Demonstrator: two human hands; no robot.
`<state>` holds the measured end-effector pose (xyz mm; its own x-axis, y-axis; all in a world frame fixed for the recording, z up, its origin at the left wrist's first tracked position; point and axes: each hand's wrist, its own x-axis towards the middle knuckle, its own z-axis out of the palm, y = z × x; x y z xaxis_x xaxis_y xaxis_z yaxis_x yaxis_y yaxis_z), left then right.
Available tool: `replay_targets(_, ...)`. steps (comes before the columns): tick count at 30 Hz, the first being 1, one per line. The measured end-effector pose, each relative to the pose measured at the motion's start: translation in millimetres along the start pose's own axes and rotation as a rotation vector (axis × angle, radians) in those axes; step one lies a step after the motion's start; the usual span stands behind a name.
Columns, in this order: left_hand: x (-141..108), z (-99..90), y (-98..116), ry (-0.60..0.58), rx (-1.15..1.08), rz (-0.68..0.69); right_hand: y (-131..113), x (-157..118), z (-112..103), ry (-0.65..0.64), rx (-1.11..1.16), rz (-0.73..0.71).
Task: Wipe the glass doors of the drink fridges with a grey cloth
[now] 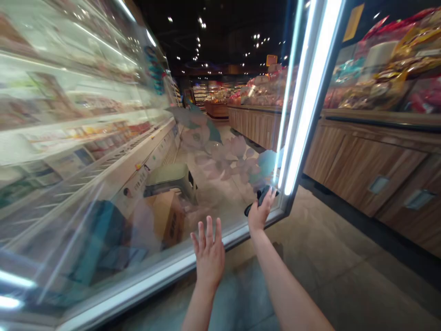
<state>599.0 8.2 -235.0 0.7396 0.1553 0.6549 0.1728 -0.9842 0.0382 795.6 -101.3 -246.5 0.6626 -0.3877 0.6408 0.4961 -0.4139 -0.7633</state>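
Observation:
A large glass panel with a pale metal frame [165, 271] slants across the view, lit by bright vertical light strips [312, 92] at its right edge. My left hand [209, 253] is spread at the panel's lower edge, fingers apart and holding nothing. To its right, my right hand [260, 211] is closed around a small black object [264, 195], close to the lower right corner of the frame. What the black object is cannot be made out. Faint flower shapes [230, 158] show on the glass.
Blurred shelves of packaged goods [69, 110] line the left. Behind the glass are a greenish stool [168, 177] and a cardboard box [167, 216]. Wooden cabinets [372, 161] topped with wrapped packages [399, 64] stand at the right, beside the tiled floor [320, 248].

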Motion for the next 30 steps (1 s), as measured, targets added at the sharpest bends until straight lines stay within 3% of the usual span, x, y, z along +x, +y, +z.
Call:
replay_targets(4,2,5.1,2,-0.024,-0.010,0.043,5,31,-8,-0.063,0.024,-0.052)
replay_targets(10,3,9.9,2,-0.030,-0.029,0.050,38,18,-16,0.059,-0.038,0.146)
replay_targets(16,3,19.7,4,-0.042,-0.055,0.043,29,60,-25,-0.021,-0.027,-0.080)
replay_targets(22,2,26.5,7,0.000,-0.059,0.039,48,27,-23,0.056,-0.067,0.061)
replay_targets(30,4,26.4,3,-0.031,-0.046,0.030,50,42,-15,0.024,0.023,0.075)
